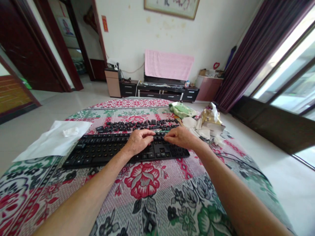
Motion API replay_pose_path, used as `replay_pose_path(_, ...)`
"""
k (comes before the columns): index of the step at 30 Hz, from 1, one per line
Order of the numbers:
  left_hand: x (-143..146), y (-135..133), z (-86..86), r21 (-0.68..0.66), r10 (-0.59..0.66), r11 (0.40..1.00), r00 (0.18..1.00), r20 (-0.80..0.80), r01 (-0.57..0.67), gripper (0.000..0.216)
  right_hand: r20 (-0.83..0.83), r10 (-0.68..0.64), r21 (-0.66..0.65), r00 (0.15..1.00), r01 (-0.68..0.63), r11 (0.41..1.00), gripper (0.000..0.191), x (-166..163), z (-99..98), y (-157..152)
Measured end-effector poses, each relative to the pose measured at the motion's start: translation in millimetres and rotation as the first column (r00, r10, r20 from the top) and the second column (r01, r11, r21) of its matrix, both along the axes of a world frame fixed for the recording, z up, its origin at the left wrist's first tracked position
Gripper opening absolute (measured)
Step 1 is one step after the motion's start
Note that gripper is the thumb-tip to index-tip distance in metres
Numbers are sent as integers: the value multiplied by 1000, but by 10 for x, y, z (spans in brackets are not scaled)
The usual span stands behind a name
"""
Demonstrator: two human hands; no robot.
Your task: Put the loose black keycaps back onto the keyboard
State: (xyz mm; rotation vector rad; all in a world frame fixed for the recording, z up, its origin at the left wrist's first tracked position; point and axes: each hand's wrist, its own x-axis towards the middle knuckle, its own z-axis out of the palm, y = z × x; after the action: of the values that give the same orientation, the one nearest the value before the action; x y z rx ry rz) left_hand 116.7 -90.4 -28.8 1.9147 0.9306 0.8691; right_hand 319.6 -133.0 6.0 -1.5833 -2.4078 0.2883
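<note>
A black keyboard (103,151) lies across a table covered by a floral cloth (145,193). Many of its keys are off, and several loose black keycaps (137,125) lie in a row just behind it. My left hand (138,141) rests on the keyboard's right half with its fingers curled and pinched together at the top row. My right hand (182,137) sits beside it, fingers also pinched at the upper edge. The fingertips of both hands nearly meet; what they pinch is too small to make out.
A white paper sheet with a crumpled tissue (70,131) lies left of the keyboard. A green wipes pack (182,109), crumpled tissues and a gold-wrapped packet (211,117) sit at the right. A black cable (236,160) trails off the right. Behind stands a TV cabinet (162,90).
</note>
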Motion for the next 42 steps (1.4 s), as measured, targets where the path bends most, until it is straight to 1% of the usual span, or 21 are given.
replay_pose_path(2, 0, 5, 5, -6, 6, 1000, 1000, 4, -6, 26, 31, -120, 127, 992, 115, 985, 23, 82, -12, 171)
replay_pose_path(3, 0, 9, 4, -8, 9, 1000, 1000, 6, -9, 26, 51, -167, 167, 985, 157, 973, 23, 117, -26, 256)
replay_pose_path(5, -2, 20, -2, -6, 12, 1000, 1000, 9, -12, 25, 93, -226, 194, 970, 205, 959, 23, 168, -61, 408)
replay_pose_path(7, -4, 29, -12, -1, 11, 1000, 1000, 8, -11, 25, 134, -253, 188, 958, 226, 956, 24, 192, -97, 525)
replay_pose_path(9, -6, 33, -19, 1, 6, 1000, 1000, 6, -6, 25, 172, -256, 181, 951, 225, 957, 26, 193, -124, 606)
replay_pose_path(12, -6, 29, -15, 5, -3, 1000, 1000, 2, 3, 26, 243, -217, 171, 945, 179, 969, 28, 175, -148, 676)
replay_pose_path(16, -2, 19, 0, 2, 2, 1000, 1000, 1, -2, 25, 322, -196, 167, 926, 149, 975, 24, 157, -174, 713)
replay_pose_path(26, -7, 54, -59, 19, -3, 1000, 1000, 5, 3, 26, 291, -232, 133, 928, 200, 971, 24, 174, -255, 796)
replay_pose_path(29, -4, 49, -75, 79, 4, 997, 1000, -25, -2, 25, 283, -205, 128, 937, 175, 976, 23, 181, -259, 804)
replay_pose_path(32, -2, 43, -81, 185, 49, 982, 995, -84, -33, 23, 264, -175, 125, 948, 147, 981, 22, 194, -259, 804)
replay_pose_path(34, -9, 44, -74, 293, 117, 953, 984, -137, -73, 22, 233, -167, 113, 958, 144, 983, 21, 207, -255, 798)
replay_pose_path(36, -27, 45, -54, 411, 173, 908, 964, -200, -77, 22, 184, -169, 104, 968, 152, 983, 22, 225, -244, 780)
replay_pose_path(37, -38, 41, -40, 460, 177, 886, 955, -238, -49, 24, 152, -176, 107, 973, 161, 981, 22, 237, -237, 765)
replay_pose_path(38, -51, 34, -24, 496, 156, 869, 945, -286, 6, 29, 114, -186, 114, 976, 173, 978, 23, 251, -230, 747)
replay_pose_path(40, -75, 3, 8, 520, 69, 837, 912, -403, 167, 51, 30, -207, 126, 978, 201, 971, 24, 287, -219, 699)
replay_pose_path(42, -95, -46, 30, 494, -19, 808, 853, -522, 320, 76, -69, -227, 127, 972, 234, 964, 25, 331, -216, 642)
